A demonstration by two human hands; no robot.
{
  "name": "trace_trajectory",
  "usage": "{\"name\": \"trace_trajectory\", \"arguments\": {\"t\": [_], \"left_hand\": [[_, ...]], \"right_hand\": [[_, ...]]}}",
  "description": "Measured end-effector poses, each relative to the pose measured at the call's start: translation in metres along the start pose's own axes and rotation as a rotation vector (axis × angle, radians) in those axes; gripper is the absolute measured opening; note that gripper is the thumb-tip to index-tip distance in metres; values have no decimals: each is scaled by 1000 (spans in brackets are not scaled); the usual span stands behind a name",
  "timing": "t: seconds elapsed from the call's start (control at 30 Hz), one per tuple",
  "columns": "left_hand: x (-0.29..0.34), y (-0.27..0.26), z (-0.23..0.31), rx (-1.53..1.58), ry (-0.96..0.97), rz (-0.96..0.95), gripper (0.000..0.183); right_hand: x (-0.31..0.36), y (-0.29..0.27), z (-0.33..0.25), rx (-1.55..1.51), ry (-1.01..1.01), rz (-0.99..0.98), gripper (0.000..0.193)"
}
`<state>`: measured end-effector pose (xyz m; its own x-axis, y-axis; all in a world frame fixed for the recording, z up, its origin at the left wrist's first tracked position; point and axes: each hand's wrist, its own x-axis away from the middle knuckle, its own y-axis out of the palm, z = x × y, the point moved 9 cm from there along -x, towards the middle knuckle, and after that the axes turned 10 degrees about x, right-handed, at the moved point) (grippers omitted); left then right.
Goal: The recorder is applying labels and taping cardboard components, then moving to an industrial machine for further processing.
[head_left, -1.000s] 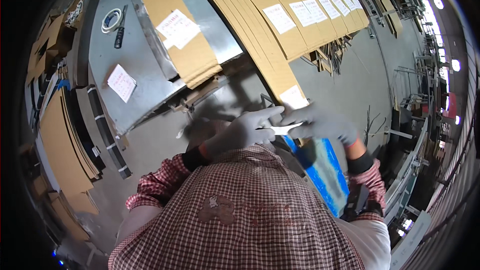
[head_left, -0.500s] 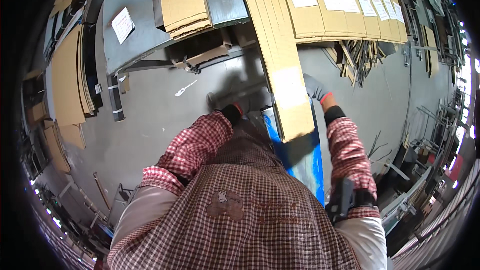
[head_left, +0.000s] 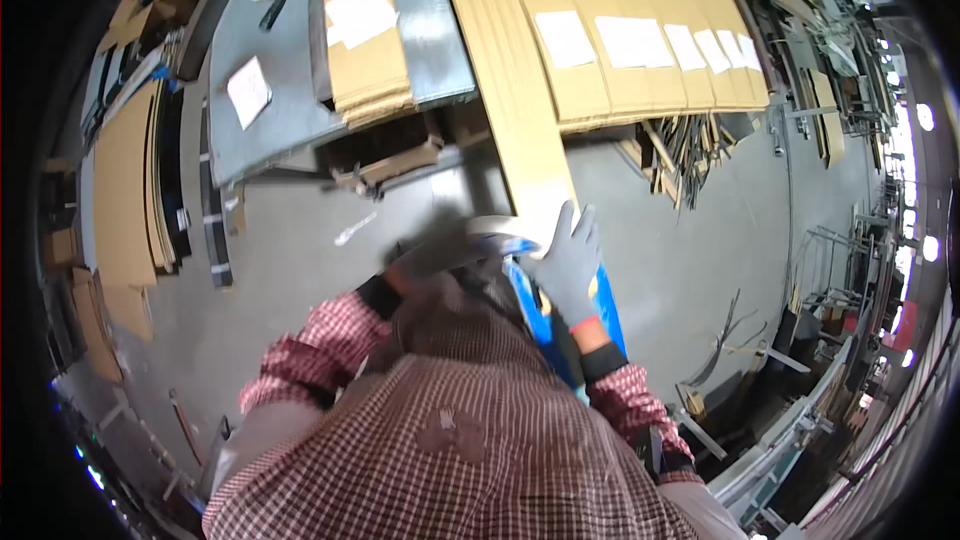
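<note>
A long strip of folded cardboard (head_left: 505, 70) runs from the table toward me, its near end over a blue-and-white painted support (head_left: 535, 312). My right hand (head_left: 568, 275), in a grey glove, lies on that near end with its fingers stretched out. To its left, my left hand (head_left: 440, 252), also gloved and blurred by motion, is closed on a pale ring-shaped roll of tape (head_left: 505, 227). The roll is close beside the strip's end; whether it touches cannot be made out. Part of the left hand's fingers is hidden.
Ahead is a grey metal table (head_left: 290, 70) with a cardboard stack (head_left: 365, 75) and a paper sheet (head_left: 249, 93). Wide cardboard sheets (head_left: 640, 90) bearing papers lie to the right, scrap strips (head_left: 685, 155) beneath. Large cardboard panels (head_left: 125, 185) stand at left.
My right hand has moved from the strip's right edge onto its near end. My left hand has drawn back and left, and the roll now shows beside the strip. The view has shifted.
</note>
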<state>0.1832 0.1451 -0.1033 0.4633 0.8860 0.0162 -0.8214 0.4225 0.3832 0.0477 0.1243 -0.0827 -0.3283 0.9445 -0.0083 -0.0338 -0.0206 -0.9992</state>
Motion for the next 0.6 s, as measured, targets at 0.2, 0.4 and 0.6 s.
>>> {"name": "trace_trajectory", "arguments": {"t": [0.2,0.4,0.6], "left_hand": [[-77,32,-22,-723,-229,288,28],[-87,42,-30,-929,-231,187,42],[-68,48,-11,-837,-103,358,69]], "right_hand": [[-22,-57,82,-891,157,-86,72],[-55,-42,25,-466,-214,-830,29],[-105,-24,36,-200,-586,-787,13]]}}
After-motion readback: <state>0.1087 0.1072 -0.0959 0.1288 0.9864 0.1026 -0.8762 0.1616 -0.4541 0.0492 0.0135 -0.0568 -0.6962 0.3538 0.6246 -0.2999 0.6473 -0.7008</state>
